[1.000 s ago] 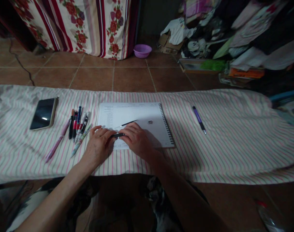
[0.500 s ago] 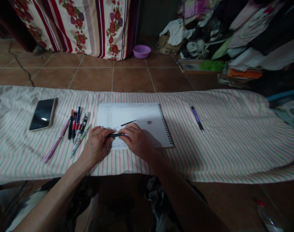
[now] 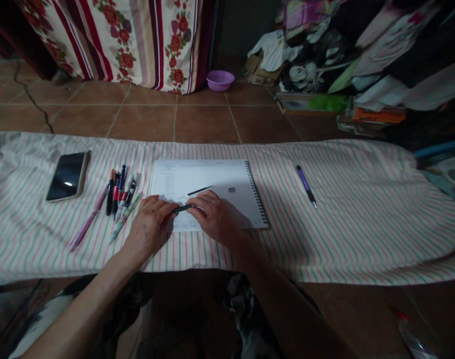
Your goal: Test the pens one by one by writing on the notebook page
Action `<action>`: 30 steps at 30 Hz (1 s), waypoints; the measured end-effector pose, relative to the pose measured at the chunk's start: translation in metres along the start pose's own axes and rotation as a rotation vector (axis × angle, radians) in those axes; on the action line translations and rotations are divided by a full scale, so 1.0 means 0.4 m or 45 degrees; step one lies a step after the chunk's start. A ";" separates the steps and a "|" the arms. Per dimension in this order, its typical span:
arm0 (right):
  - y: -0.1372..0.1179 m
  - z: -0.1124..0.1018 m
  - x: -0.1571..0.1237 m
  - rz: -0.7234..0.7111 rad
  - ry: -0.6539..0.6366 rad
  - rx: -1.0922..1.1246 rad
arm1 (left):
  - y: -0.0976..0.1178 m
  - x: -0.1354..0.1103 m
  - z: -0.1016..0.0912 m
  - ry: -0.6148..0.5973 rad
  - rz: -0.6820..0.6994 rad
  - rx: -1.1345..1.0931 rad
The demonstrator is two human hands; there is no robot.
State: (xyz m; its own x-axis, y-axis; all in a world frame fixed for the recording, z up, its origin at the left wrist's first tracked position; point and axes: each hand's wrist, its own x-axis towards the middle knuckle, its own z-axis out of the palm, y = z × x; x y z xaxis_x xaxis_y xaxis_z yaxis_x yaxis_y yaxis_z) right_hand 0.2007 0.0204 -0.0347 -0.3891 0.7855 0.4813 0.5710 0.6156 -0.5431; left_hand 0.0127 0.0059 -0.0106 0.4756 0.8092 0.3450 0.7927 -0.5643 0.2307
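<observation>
Between my two hands is a short black pen barrel [image 3: 183,208], held level over the lower part of a spiral notebook [image 3: 216,172]. My left hand [image 3: 148,222] pinches its left end, and my right hand [image 3: 211,214] grips the right end. Just above the fingers, a thin pen refill [image 3: 197,191], dark at one end and pale at the other, lies on the white page. A small dark piece [image 3: 231,189], too small to name, rests on the page to the right of it.
Several pens [image 3: 121,194] lie bunched left of the notebook, beside a phone [image 3: 67,177]. A purple pen [image 3: 306,185] lies to the right on the striped cloth [image 3: 362,214]. Beyond, on the tiled floor, stand a purple basin [image 3: 220,81] and piled clothes and boxes.
The black barrel has tilted slightly, its right end a little higher, and shifted slightly right with my hands. Refill and small piece stay put on the page.
</observation>
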 end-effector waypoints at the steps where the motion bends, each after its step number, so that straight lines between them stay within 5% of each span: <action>1: 0.000 0.000 0.000 -0.001 -0.009 -0.006 | 0.000 -0.001 0.001 -0.001 0.007 -0.003; 9: -0.005 -0.025 0.000 0.047 -0.063 -0.126 | 0.003 0.010 -0.008 0.023 -0.061 0.049; 15: 0.060 -0.100 -0.007 0.225 0.288 -0.310 | 0.005 0.012 -0.007 0.007 -0.129 0.130; 19: 0.098 -0.130 -0.019 0.310 0.302 -0.372 | 0.002 0.011 -0.003 -0.006 -0.152 0.148; 30: 0.089 -0.093 -0.010 0.183 0.218 -0.325 | 0.018 0.024 0.010 -0.018 -0.152 0.178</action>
State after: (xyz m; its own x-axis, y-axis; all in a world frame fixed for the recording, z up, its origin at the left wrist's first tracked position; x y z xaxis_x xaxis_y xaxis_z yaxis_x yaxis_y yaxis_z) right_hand 0.2494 0.0367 -0.0302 -0.1766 0.8280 0.5323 0.7821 0.4464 -0.4348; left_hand 0.0246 0.0101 -0.0091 0.3798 0.8717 0.3098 0.8886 -0.4369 0.1399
